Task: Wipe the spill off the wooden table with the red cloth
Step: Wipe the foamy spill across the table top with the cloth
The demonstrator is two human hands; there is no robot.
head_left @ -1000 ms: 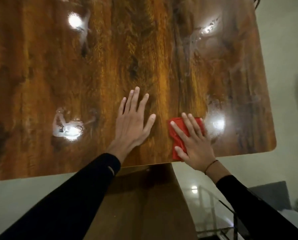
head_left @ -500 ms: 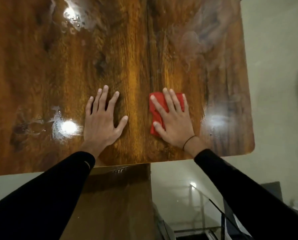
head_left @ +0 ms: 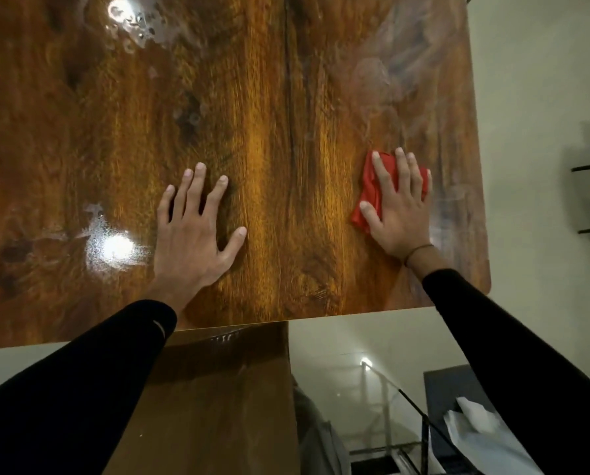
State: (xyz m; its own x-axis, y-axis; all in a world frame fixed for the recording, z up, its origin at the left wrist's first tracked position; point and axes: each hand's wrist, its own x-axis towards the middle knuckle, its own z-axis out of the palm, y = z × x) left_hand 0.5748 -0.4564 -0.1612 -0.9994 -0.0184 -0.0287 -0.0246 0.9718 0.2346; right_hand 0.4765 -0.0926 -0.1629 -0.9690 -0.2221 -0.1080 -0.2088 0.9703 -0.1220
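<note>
The right hand [head_left: 398,214] lies flat on the red cloth [head_left: 372,190], fingers [head_left: 382,173] straight and slightly spread, pressing it onto the wooden worktop [head_left: 269,132] near its right edge. The left hand [head_left: 194,231] rests palm-down on bare wood, fingers fanned apart, holding nothing. Wet patches of spill [head_left: 105,241] glisten just left of that hand (more droplets [head_left: 132,22] shine at the far left)
</note>
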